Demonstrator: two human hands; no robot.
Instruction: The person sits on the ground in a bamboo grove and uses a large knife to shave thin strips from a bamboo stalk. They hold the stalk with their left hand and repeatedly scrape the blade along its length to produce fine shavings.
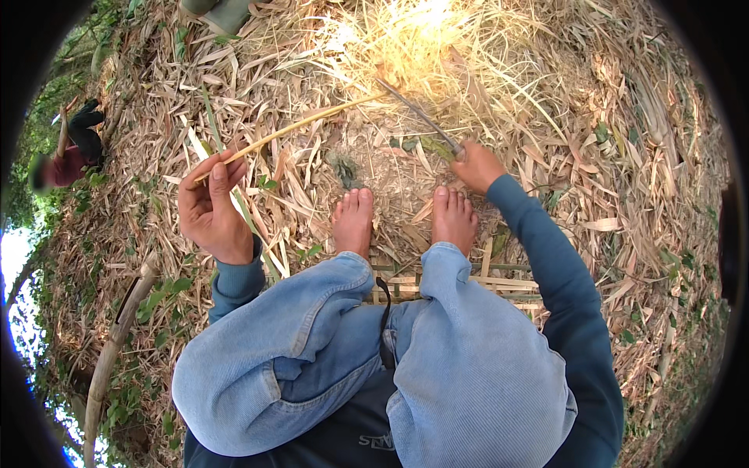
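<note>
My left hand (214, 204) pinches one end of a long, thin yellowish strip (308, 119), which looks like split bamboo. The strip slants up and to the right in front of my feet. My right hand (476, 167) is wrapped round the handle of a knife, and its long narrow blade (417, 111) points up and to the left. The blade's tip and the strip's far end come close together or cross; whether they touch I cannot tell. Beyond them lies a heap of fine pale shavings (421, 47).
My bare feet (355, 221) rest on ground strewn with dry leaves. Flat strips (499, 282) lie beneath my legs. A pole (117, 335) slants at the lower left. Another person (74, 152) is at the far left. A dark green object (222, 12) sits at the top edge.
</note>
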